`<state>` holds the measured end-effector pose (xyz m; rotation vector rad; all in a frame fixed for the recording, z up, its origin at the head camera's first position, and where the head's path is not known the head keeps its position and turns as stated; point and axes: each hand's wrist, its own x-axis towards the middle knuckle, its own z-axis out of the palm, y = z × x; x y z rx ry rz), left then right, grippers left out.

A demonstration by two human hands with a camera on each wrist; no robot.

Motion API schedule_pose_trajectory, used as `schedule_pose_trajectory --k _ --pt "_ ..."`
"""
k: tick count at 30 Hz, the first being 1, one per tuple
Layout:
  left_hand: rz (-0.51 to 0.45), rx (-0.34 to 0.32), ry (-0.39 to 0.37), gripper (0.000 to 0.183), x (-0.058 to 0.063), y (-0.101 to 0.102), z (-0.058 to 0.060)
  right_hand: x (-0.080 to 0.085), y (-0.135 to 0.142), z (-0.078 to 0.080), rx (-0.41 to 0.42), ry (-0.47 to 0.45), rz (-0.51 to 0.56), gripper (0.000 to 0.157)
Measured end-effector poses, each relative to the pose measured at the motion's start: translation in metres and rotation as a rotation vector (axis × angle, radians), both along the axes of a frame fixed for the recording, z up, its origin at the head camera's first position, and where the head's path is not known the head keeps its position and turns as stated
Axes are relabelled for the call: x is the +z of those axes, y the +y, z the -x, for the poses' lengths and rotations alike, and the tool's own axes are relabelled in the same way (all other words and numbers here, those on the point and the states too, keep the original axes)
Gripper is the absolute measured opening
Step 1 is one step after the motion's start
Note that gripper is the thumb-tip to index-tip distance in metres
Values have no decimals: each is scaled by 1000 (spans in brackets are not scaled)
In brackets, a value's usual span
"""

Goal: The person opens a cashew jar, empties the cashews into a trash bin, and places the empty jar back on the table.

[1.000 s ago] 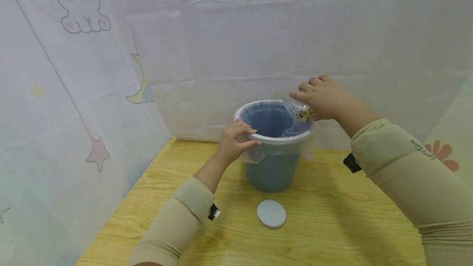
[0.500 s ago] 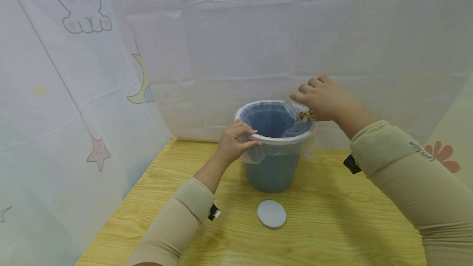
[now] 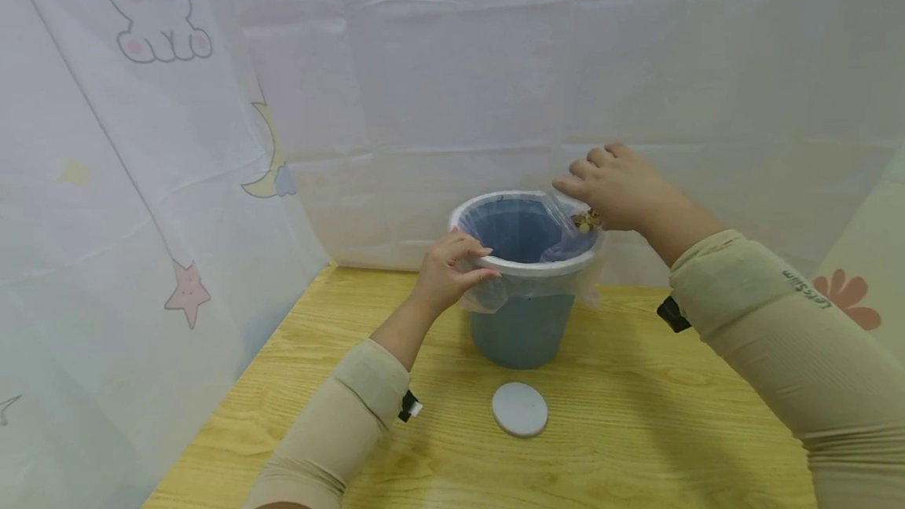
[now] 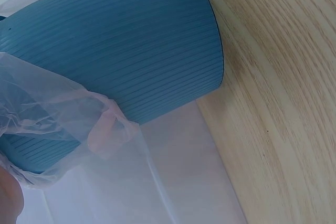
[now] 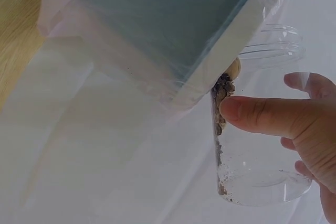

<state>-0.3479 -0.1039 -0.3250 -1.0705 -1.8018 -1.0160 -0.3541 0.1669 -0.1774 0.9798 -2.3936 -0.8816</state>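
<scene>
A blue-green trash can [image 3: 519,328] with a white rim stands on the table, lined with a thin translucent bag [image 4: 52,95] folded over its edge. My left hand [image 3: 445,273] grips the near left of the rim, thumb outside over the liner. At the far right of the rim, my right hand [image 3: 618,187] holds a clear jar [image 5: 262,156] tipped, its threaded mouth over the can. Brown dried bits [image 5: 223,90] lie along the jar's lower wall near the mouth, with smaller crumbs toward its base. In the head view the hand covers most of the jar.
A round white lid [image 3: 519,408] lies flat on the yellow wood-grain table [image 3: 615,430], in front of the can. Pale printed cloth [image 3: 452,85] hangs behind the table and along its left side.
The brown bits in the tipped jar have shifted and look a little fewer in the head view. Both hands, the can and the lid stay nearly where they were.
</scene>
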Motion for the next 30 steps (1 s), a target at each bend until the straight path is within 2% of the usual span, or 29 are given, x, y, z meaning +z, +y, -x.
schedule_pose_trajectory --k 6,12,22,30 --pt "6 14 -35 32 0 -1 1 0 0 0 6 8 -2 84" --pt "3 13 -20 31 -1 -1 2 -3 -2 -2 8 18 -22 83" --pt "-1 3 8 32 6 3 -8 -5 -8 -5 16 39 -40 71" --pt "7 27 -14 33 -1 0 1 -5 -8 -5 3 40 -48 73"
